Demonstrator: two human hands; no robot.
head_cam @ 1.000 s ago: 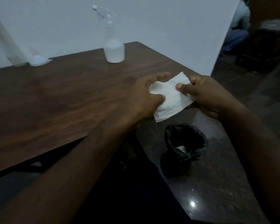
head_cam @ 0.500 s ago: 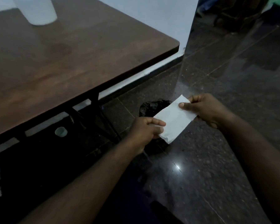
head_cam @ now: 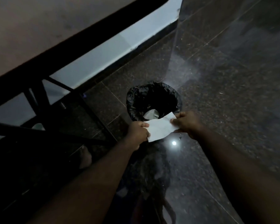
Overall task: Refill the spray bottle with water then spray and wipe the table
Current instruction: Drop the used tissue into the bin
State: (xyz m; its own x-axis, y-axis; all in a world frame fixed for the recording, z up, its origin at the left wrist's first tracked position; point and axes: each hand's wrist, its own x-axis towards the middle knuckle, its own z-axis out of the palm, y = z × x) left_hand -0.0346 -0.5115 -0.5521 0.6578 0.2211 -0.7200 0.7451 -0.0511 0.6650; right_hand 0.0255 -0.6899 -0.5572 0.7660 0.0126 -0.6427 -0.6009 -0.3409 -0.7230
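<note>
A white paper tissue (head_cam: 160, 128) is stretched between both hands, low over the floor. My left hand (head_cam: 138, 130) pinches its left edge and my right hand (head_cam: 187, 122) pinches its right edge. The tissue hangs at the near rim of a small bin lined with a black bag (head_cam: 132, 101), which has a pale scrap inside. The wooden table (head_cam: 39, 25) fills the upper left, seen from its edge. The spray bottle is out of view.
The table's black metal legs and braces (head_cam: 39, 101) stand at the left. A white wall base (head_cam: 103, 47) runs behind the bin. Dark polished stone floor (head_cam: 225, 94) spreads to the right, with a light reflection near my hands. My foot shows under the table.
My view has tilted down from the tabletop to the floor. Both hands have carried the tissue down and forward to the bin's rim, still holding its two edges.
</note>
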